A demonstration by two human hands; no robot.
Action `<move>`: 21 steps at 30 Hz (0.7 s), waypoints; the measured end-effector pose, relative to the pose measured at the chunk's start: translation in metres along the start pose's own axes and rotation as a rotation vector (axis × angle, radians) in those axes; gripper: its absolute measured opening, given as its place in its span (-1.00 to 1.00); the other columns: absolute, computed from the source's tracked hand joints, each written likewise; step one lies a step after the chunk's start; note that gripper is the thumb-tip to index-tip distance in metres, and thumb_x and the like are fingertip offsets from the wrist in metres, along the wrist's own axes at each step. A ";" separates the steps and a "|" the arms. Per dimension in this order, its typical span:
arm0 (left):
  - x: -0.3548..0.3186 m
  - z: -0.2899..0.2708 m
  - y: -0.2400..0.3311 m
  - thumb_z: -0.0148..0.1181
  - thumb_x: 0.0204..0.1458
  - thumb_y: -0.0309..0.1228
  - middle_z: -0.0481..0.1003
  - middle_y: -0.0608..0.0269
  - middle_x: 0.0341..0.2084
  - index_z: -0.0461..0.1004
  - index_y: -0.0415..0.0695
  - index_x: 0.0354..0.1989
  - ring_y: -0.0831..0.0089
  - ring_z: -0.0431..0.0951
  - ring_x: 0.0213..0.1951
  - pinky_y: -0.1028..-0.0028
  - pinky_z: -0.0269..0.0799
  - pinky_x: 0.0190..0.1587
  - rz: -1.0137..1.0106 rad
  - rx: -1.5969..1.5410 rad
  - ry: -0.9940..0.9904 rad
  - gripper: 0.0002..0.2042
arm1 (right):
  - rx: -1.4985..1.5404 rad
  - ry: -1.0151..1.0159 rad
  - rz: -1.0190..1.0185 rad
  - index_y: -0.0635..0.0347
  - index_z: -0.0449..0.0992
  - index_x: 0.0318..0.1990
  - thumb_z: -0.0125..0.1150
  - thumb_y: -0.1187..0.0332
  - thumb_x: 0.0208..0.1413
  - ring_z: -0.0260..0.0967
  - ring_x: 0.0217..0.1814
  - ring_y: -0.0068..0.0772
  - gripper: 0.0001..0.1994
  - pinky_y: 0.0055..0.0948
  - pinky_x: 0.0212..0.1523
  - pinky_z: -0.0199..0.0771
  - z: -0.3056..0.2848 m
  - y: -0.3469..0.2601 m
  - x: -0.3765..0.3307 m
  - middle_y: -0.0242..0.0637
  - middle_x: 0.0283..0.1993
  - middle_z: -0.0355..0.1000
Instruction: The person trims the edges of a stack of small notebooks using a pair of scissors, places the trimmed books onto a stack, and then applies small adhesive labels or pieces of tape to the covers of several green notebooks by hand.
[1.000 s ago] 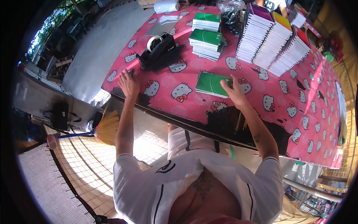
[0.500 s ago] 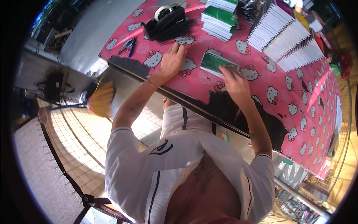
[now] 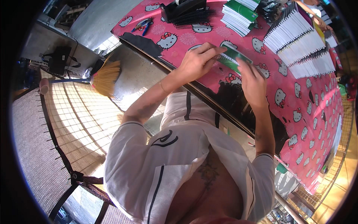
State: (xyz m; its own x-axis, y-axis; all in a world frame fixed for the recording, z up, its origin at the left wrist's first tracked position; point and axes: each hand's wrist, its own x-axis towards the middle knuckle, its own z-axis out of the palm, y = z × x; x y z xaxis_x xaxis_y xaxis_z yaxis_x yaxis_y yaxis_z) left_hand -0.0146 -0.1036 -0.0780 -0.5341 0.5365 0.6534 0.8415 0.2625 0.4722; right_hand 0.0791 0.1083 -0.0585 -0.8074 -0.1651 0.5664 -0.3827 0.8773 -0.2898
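Observation:
A small green-covered notebook (image 3: 235,55) lies on the pink patterned tablecloth in front of me. At its left edge my left hand (image 3: 199,61) is closed in a pinch on a thin dark binding coil (image 3: 220,57), which runs along that edge; its far end is hidden by my fingers. My right hand (image 3: 253,81) has its fingers on the near right part of the notebook, gripping it; the thumb is hidden. Farther off, more black binding coils (image 3: 192,18) lie in a pile beside a black tape dispenser (image 3: 182,8).
Blue-handled pliers (image 3: 143,26) lie at the table's far left. Green notebooks (image 3: 240,16) stand stacked at the back, with tall piles of coil-bound books (image 3: 298,41) to the right. Another person's arm (image 3: 315,16) shows behind them. A broom (image 3: 106,78) is left of the table.
My left hand has come from the coil pile rightward to the notebook's edge, with a coil in its fingers. My right hand stays at the notebook. The view has shifted, so the table sits farther right.

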 end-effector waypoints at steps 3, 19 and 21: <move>-0.015 -0.011 0.015 0.20 0.01 -0.58 0.42 0.15 -0.39 0.52 -0.08 -0.03 0.17 0.52 -0.44 0.25 0.47 -0.40 -0.043 -0.056 0.009 -0.68 | 0.375 0.178 0.091 0.18 0.51 -0.05 0.26 0.47 0.09 0.52 -0.20 -0.17 -0.75 -0.37 -0.27 0.50 0.015 -0.016 -0.017 -0.19 -0.19 0.53; -0.070 0.019 0.010 0.03 0.10 -0.69 0.32 -0.33 -0.02 0.29 0.04 0.29 -0.16 0.48 -0.14 0.17 0.46 -0.16 -0.326 -0.078 -0.053 -0.45 | 0.998 -0.057 0.563 0.29 0.52 -0.06 0.30 0.43 0.12 0.40 -0.18 -0.64 -0.75 -0.57 -0.11 0.41 0.081 -0.014 -0.043 -0.33 -0.20 0.53; -0.073 0.019 0.006 0.01 0.09 -0.71 0.33 -0.21 0.02 0.28 -0.05 0.28 -0.09 0.46 -0.07 0.21 0.43 -0.09 -0.286 -0.060 -0.070 -0.46 | 0.948 -0.051 0.543 0.28 0.55 -0.06 0.28 0.41 0.14 0.40 -0.20 -0.66 -0.76 -0.57 -0.13 0.41 0.080 -0.015 -0.044 -0.33 -0.21 0.55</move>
State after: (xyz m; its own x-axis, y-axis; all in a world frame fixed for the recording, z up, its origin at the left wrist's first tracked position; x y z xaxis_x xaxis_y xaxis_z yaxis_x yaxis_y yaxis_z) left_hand 0.0314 -0.1259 -0.1339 -0.7402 0.5021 0.4473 0.6501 0.3643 0.6669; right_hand 0.0838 0.0666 -0.1411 -0.9823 0.1014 0.1575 -0.1429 0.1386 -0.9800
